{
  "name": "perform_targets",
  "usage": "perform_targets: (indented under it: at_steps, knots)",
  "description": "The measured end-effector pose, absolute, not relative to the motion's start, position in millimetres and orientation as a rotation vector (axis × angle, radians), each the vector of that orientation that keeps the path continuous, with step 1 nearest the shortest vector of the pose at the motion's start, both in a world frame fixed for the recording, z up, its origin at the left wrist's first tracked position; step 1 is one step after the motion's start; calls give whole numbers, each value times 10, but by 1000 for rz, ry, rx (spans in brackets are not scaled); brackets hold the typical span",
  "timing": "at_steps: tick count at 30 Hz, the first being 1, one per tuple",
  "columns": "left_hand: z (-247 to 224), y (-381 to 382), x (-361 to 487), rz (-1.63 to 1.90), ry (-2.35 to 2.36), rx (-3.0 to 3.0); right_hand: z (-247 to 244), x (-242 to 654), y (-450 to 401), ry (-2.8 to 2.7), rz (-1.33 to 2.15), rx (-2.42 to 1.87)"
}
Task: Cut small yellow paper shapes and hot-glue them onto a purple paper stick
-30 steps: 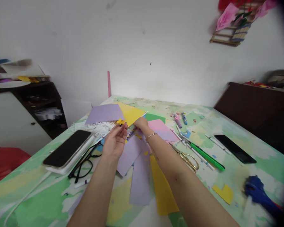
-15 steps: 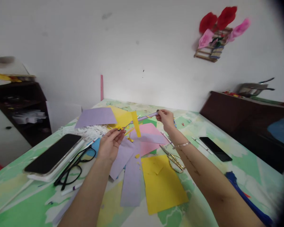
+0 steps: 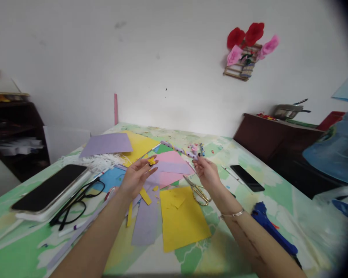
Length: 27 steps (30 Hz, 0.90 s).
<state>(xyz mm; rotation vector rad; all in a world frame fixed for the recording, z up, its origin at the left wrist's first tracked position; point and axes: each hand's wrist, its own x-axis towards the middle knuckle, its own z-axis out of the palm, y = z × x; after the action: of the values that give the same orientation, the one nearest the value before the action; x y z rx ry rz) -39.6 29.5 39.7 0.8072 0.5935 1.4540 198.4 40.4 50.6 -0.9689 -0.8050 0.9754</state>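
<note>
Beyond the gold scissors, the right hand is pinching one end of a lilac, yellow-marked stick; to their left, the left hand is holding a small yellow cutout in its fingertips, apart from the stick.

Left edge slices off dark cabinet, and white items on its shelf just a blur! Bottom edge crops left forearm and right forearm. Left hand masks papers behind; small yellow piece there, details too tiny. Right hand covers end of purple stick. Far right, blue object cut off, clear plastic smearing into darkness.
</note>
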Motion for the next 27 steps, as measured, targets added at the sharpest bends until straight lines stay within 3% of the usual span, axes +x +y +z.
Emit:
perform_targets:
  at_steps: [10, 27]
  knots:
    - [390, 323, -411, 1588, 574, 808, 47, 1580, 11, -640, 1404, -932]
    - [323, 256, -248, 1381, 802, 953, 594, 2014, 468, -814, 993, -872]
